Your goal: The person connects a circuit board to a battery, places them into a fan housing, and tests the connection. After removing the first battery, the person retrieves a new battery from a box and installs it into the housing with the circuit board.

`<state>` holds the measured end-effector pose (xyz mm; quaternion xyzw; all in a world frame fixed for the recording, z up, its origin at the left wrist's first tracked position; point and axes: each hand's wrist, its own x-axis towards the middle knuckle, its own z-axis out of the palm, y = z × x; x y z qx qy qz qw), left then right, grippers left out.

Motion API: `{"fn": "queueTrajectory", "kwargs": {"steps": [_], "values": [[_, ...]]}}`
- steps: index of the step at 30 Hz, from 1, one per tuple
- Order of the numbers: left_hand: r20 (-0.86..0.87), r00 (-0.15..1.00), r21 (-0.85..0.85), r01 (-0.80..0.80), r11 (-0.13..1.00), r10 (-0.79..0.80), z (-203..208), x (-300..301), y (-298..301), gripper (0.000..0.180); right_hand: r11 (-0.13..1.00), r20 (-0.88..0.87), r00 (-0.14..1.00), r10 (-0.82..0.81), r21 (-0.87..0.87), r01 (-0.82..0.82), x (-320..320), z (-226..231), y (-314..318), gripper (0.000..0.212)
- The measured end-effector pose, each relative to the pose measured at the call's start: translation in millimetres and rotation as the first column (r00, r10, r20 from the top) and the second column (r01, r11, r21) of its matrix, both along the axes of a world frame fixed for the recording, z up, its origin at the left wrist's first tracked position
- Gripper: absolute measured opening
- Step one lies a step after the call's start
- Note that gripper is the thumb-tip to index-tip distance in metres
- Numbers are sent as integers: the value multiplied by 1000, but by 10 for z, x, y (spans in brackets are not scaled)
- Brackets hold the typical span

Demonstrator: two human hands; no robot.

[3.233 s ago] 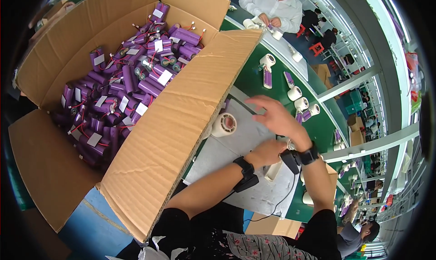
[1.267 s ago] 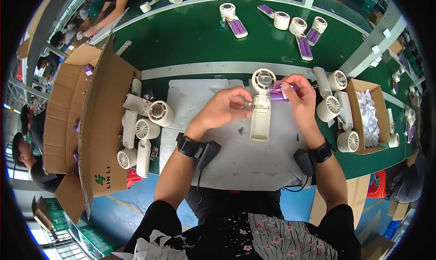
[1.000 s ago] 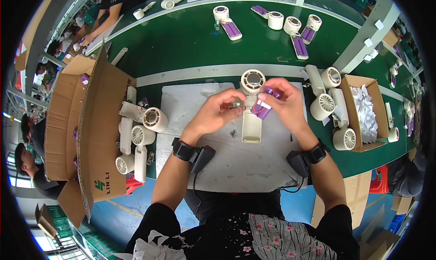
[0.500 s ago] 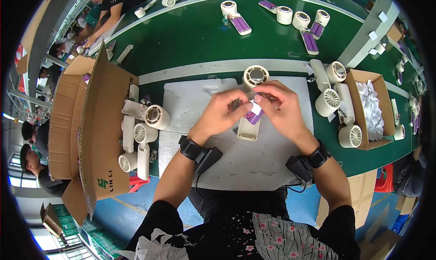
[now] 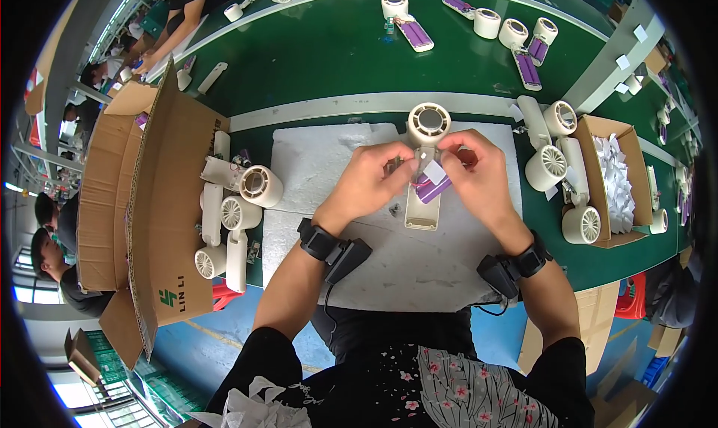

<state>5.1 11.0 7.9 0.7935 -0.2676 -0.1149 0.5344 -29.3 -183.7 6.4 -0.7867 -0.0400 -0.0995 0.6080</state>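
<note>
The worktop (image 5: 329, 61) is a long green bench with a pale raised strip running across it. A white foam pad (image 5: 321, 166) lies on the near section, directly in front of the person. On the pad rests a cream handheld fan (image 5: 424, 166), head pointing away and handle toward the person.

Both hands meet over the fan's handle. The left hand (image 5: 374, 181) is closed in a pinch at the handle's upper part. The right hand (image 5: 479, 173) pinches a purple battery pack (image 5: 431, 186) with a small white tab; the pack sits tilted on the open handle — whether it is seated inside cannot be told from this view. Black wrist devices are strapped on both forearms.

Left of the pad, a cluster of cream fans (image 5: 232, 211) lies beside an open cardboard carton (image 5: 149, 218) standing at the bench edge. To the right, more fans (image 5: 557, 159) lie near a smaller cardboard box (image 5: 617, 181) holding white sheets. Further fans and purple packs (image 5: 479, 24) are spread along the far side of the bench.

The floor below is blue. Other people (image 5: 187, 1) work at the far left — only partly visible.
</note>
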Motion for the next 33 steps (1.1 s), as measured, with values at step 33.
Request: {"fn": "queueTrajectory", "kwargs": {"steps": [33], "values": [[-476, 834, -330, 124, 936, -279, -21, 127, 158, 35, 919, -178, 970, 163, 386, -83, 115, 81, -112, 19]]}}
